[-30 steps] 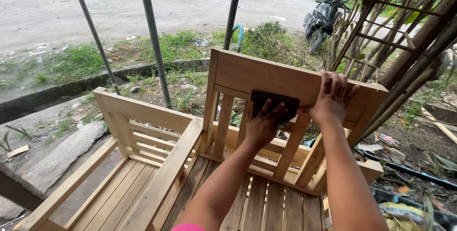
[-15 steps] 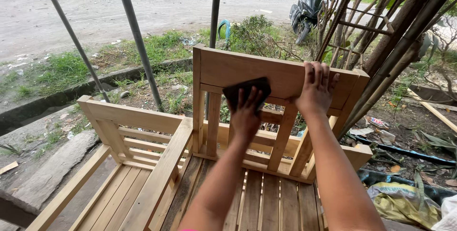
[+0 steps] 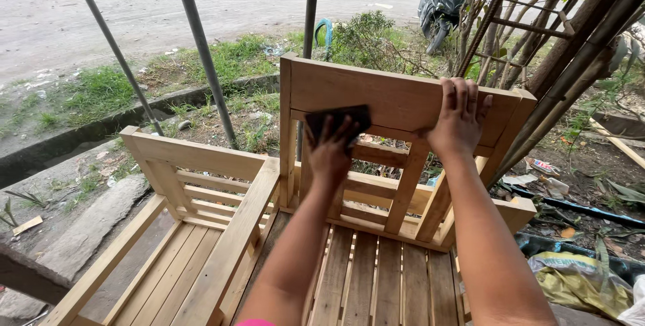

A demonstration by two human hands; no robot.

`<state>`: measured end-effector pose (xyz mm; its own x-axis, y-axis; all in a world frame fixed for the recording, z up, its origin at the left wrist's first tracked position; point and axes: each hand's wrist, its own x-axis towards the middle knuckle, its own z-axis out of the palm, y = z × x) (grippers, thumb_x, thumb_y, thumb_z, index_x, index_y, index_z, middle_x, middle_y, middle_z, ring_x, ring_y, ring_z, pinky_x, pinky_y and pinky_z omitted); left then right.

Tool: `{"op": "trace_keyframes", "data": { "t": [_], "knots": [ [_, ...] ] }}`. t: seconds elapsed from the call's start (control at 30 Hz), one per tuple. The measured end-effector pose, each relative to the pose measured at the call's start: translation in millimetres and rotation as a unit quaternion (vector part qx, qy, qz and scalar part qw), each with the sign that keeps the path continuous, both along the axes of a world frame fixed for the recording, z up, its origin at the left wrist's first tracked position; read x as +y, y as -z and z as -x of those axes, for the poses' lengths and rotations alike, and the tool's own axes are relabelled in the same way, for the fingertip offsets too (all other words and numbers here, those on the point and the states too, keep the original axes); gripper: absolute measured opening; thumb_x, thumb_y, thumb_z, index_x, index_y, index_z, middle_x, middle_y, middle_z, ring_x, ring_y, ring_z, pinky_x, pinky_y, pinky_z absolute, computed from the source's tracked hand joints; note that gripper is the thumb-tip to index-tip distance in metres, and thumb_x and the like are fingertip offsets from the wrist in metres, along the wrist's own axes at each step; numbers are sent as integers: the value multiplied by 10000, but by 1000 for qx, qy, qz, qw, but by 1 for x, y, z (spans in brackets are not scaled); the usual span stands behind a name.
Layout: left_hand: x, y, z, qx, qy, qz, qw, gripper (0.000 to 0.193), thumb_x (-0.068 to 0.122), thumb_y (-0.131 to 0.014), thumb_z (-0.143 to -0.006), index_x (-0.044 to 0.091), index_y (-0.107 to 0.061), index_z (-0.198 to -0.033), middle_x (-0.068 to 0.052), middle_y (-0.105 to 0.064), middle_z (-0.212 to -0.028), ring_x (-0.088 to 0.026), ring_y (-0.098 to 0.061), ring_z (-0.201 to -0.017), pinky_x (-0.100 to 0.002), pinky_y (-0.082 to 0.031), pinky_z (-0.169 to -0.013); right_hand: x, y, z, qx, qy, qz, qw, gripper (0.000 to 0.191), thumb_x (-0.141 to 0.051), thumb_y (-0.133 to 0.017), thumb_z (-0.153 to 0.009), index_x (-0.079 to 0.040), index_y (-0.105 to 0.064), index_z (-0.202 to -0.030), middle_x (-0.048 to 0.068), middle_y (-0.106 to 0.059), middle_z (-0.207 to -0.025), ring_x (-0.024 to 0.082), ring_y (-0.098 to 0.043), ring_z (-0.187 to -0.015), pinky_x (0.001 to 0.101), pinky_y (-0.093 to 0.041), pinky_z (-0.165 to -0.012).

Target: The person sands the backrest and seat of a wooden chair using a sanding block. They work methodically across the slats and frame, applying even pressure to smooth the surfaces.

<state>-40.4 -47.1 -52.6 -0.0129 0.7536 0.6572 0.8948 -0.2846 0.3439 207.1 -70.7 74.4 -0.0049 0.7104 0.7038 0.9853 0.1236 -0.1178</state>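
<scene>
Outdoors, wooden bench (image 3: 403,101); sandpaper (image 3: 338,119), probably.

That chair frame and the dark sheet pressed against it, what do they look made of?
The chair frame looks like bare, unpainted light wood: visible grain, pale slats, no gloss. The dark sheet under the left hand looks like thin, flexible sandpaper, though its grit is too small to confirm.
</scene>
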Motion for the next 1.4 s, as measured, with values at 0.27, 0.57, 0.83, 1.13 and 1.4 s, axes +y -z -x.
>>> {"op": "trace_keyframes", "data": {
  "t": [0.27,0.57,0.83,1.13,1.4],
  "knots": [
    [13,-6,3,-1,-340,-86,937,654,356,-563,-956,366,-485,-1605,110,-458,-1672,-358,-280,-1546,-674,3,-1204,5,6,2,-17,34,-13,999,1269,-421,-994,-547,-252,-235,-1550,62,-334,-1535,288,-228,-1528,543,-124,-1274],
    [19,8,31,-123,-153,-178,964,305,411,-524,-1100,428,-639,-1382,91,-517,-1593,-372,-321,-1578,-563,-193,-1313,3,4,-3,-27,24,-9,999,1361,-513,-996,-465,-253,-228,-1558,59,-337,-1528,283,-241,-1518,541,-112,-1290],
    [3,-12,-83,-15,-5,-156,988,518,105,-586,-879,255,-675,-1366,-7,-571,-1499,-373,-473,-1415,-650,-271,-1165,5,5,-7,-88,42,-55,994,1182,-243,-939,-628,-270,-271,-1603,22,-376,-1565,253,-273,-1570,537,-123,-1318],
    [35,-27,28,-207,-197,-141,948,495,224,-599,-964,280,-628,-1455,49,-477,-1587,-442,-316,-1486,-655,-236,-1172,-4,-2,2,-8,-3,-21,1000,1243,-412,-1006,-490,-240,-279,-1483,69,-376,-1464,299,-287,-1480,565,-115,-1276],
    [27,-6,-1,36,-105,-137,984,391,309,-485,-1030,454,-603,-1373,188,-464,-1582,-426,-278,-1550,-710,-66,-1239,-1,0,0,-25,-6,-51,998,1208,-371,-1010,-544,-274,-280,-1503,48,-376,-1481,284,-297,-1484,544,-138,-1282]
  ]
}}
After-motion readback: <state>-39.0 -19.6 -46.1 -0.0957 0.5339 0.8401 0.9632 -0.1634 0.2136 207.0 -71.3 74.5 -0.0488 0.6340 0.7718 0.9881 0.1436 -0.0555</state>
